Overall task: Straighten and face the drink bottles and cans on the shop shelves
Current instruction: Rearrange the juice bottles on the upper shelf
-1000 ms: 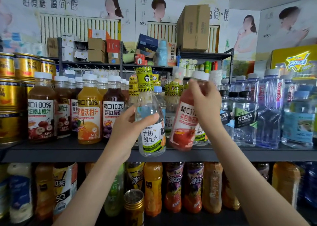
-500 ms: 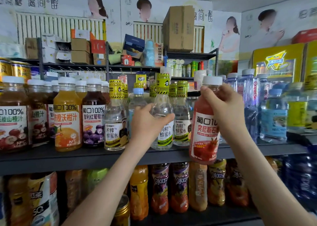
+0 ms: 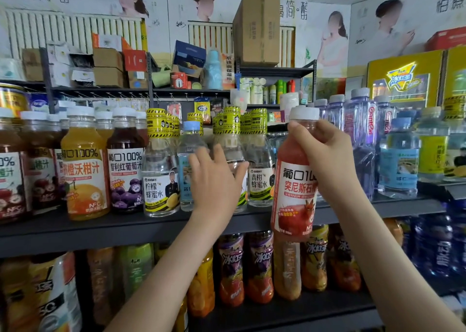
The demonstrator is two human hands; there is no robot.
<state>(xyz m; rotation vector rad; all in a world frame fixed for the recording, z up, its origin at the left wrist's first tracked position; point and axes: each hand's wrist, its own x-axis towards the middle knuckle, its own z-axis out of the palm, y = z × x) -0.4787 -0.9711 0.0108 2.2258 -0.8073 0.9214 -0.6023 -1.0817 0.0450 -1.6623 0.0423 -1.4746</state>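
Holding the red juice bottle (image 3: 295, 193) before the shelf (image 3: 100, 230) edge, my right grip (image 3: 325, 157) clamped at its shoulder (label outward); my left grip (image 3: 214, 182), fingers straight, steadies a clear bottle (image 3: 233, 152). Seat it squarely.

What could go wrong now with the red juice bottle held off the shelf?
The right hand grips the red juice bottle near its cap, in front of the shelf; it might slip and drop. The left hand touches a clear bottle in a crowded row; a push might topple it.
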